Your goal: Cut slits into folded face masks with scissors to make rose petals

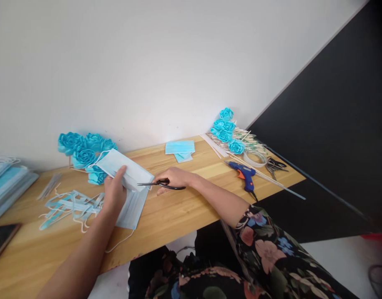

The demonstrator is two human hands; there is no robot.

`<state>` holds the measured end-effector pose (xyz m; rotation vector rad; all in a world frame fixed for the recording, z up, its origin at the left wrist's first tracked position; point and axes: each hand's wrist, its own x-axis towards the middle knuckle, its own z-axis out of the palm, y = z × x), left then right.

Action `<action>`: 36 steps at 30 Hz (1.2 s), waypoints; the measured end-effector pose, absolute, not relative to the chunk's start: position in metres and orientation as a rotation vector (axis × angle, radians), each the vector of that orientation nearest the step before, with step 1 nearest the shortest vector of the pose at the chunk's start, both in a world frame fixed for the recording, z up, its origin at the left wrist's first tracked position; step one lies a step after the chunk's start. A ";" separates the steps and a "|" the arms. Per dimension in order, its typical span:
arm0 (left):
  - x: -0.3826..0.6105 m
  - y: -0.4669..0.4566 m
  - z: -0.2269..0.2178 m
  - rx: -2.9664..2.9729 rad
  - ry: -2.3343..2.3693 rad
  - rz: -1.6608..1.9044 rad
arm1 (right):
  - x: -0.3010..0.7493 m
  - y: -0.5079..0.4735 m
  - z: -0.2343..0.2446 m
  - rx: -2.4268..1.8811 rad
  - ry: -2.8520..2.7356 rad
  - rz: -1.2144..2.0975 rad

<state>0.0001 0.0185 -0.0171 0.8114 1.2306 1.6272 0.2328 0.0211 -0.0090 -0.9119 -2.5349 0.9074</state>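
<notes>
Pale-blue, pleated face masks [135,168] with white ear loops, one overlapping another, are held over the front of the wooden table [178,203]. The left hand [115,193], forearm slanting from lower left, clasps them, thumb uppermost. The right hand [173,177], reaching in from the right, grips black-handled scissors [156,183], blades pointing left across the masks. Loose strips [75,207] lie left.

Pale blue face masks [134,207], tilted; black-handled scissors [158,183], blades pointing left, overlapping masks.
</notes>
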 end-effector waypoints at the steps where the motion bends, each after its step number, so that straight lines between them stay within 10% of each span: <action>1: 0.000 0.019 -0.017 0.794 1.236 1.629 | 0.233 0.021 -0.008 -0.916 -2.536 0.905; 36: 0.004 0.015 -0.016 0.769 1.017 1.576 | 0.233 0.017 0.002 -1.169 -1.966 1.561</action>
